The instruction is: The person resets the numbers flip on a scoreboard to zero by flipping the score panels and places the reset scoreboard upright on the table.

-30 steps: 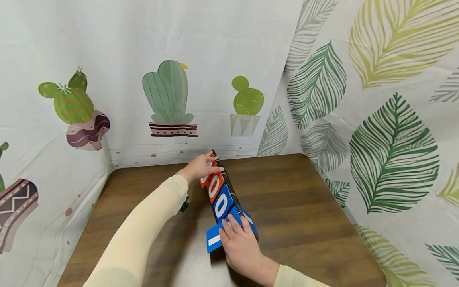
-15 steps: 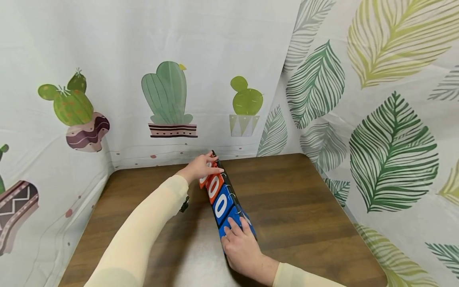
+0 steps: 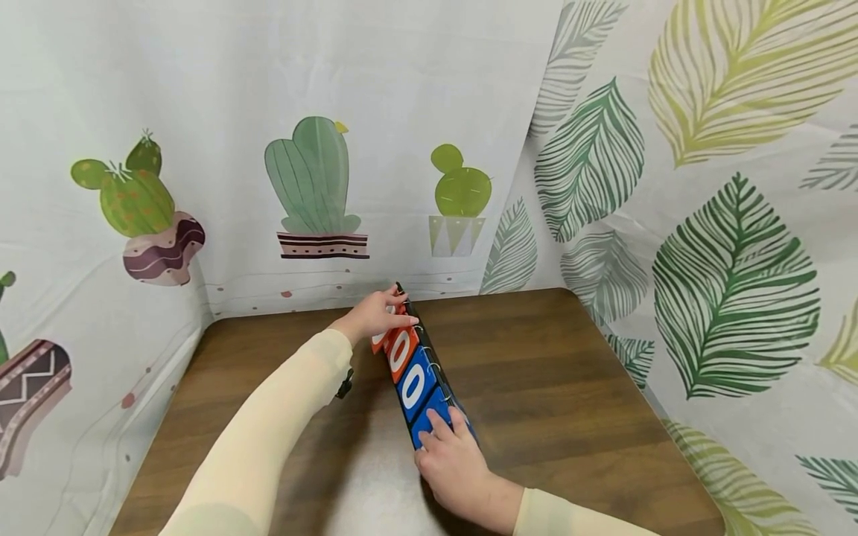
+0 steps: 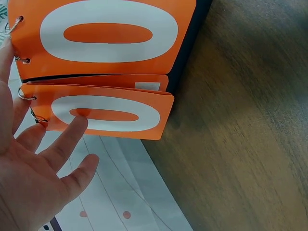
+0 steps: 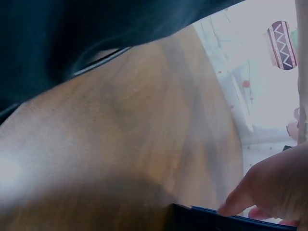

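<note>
The loose blue number card has dropped flat onto the black tabletop flip scoreboard [image 3: 418, 372], where the right hand [image 3: 456, 469] now presses it with straight fingers, while the left hand [image 3: 372, 316] still rests open-fingered on the orange zero cards [image 4: 103, 113], leaving all four cards lying closed on the brown wooden surface [image 3: 550, 372].

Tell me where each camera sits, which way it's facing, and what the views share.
Head: looks forward and down at the flip scoreboard on the table; both sleeved arms show.
Left wrist: close under the left hand, facing orange cards.
Right wrist: low over the table, fingertips on the board's edge.
Shared: scoreboard and table.
</note>
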A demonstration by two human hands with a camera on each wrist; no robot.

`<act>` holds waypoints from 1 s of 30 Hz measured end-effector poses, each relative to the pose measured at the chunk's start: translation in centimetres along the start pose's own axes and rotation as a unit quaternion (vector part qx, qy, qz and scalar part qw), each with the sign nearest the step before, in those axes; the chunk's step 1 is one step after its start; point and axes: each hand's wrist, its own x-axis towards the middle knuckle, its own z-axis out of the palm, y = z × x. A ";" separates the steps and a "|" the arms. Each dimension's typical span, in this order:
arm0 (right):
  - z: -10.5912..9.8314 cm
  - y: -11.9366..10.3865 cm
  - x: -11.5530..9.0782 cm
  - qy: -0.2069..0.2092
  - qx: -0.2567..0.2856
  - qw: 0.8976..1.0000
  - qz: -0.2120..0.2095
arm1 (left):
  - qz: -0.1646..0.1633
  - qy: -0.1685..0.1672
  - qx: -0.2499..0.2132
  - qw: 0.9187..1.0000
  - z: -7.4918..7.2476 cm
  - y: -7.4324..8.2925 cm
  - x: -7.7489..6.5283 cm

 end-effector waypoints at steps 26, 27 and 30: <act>3.3 14.9 -0.3 0.031 0.676 0.723 0.139 | 0.008 -0.012 0.022 1.000 -0.4 0.5 -0.3; 4.3 14.9 -0.7 0.018 0.687 0.714 0.138 | 0.007 -0.014 0.020 1.000 -0.4 0.5 -0.3; 7.0 14.5 -1.5 -0.022 0.709 0.694 0.123 | 0.002 -0.020 0.018 1.000 -0.3 0.4 -0.2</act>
